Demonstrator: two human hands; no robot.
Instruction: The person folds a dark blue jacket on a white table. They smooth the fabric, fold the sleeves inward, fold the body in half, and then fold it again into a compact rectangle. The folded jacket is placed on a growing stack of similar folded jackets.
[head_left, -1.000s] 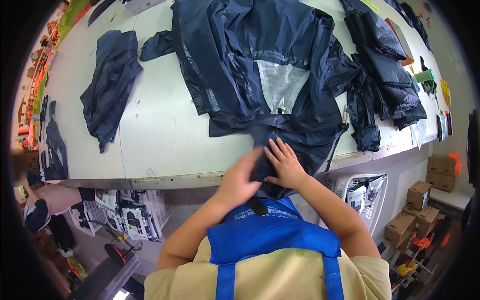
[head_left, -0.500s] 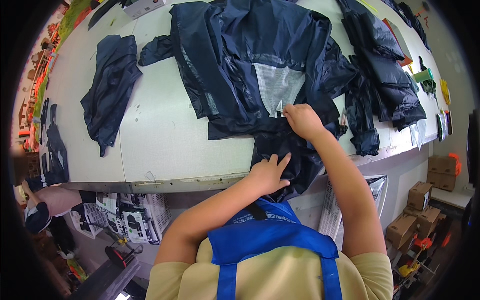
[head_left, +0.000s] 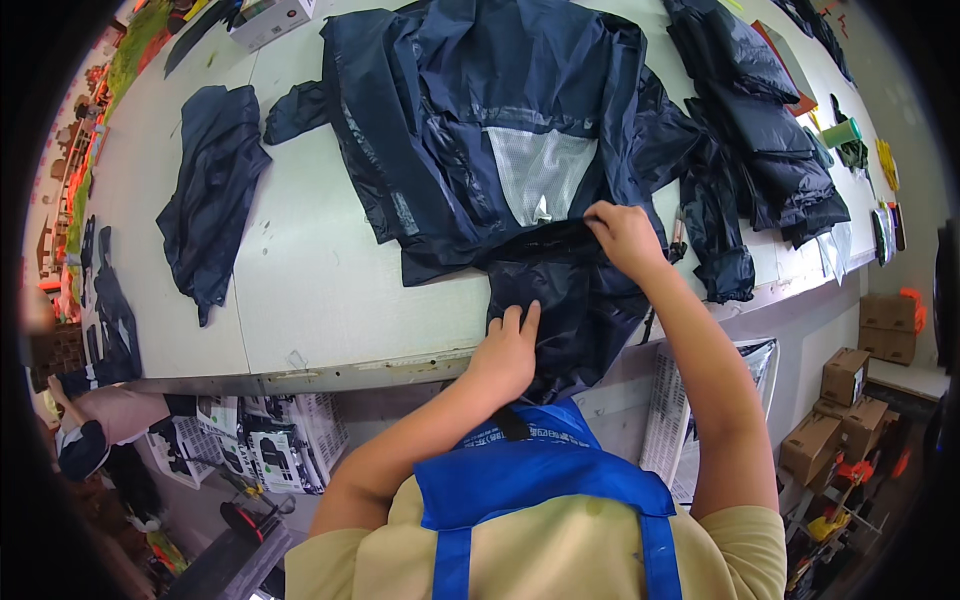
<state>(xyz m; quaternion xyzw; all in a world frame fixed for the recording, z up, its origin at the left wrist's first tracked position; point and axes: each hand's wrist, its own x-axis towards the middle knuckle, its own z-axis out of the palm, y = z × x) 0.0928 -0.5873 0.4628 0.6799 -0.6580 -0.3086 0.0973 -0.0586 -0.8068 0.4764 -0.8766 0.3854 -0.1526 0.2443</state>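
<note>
Jacket (head_left: 455,170) overhangs near edge of surface (head_left: 340,265); likely light, soft, slippery. My right grip (head_left: 628,240) pinches its fold (head_left: 558,236), probably best handhold; left grip (head_left: 507,355) rests, fingers parted.

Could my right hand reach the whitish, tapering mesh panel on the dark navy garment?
Probably yes: the mesh panel lies mostly uncovered near your right hand, though that hand seems to hold a dark navy fabric edge.

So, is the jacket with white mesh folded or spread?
The jacket is mostly spread: its body lies wide across the table, white mesh showing.
</note>
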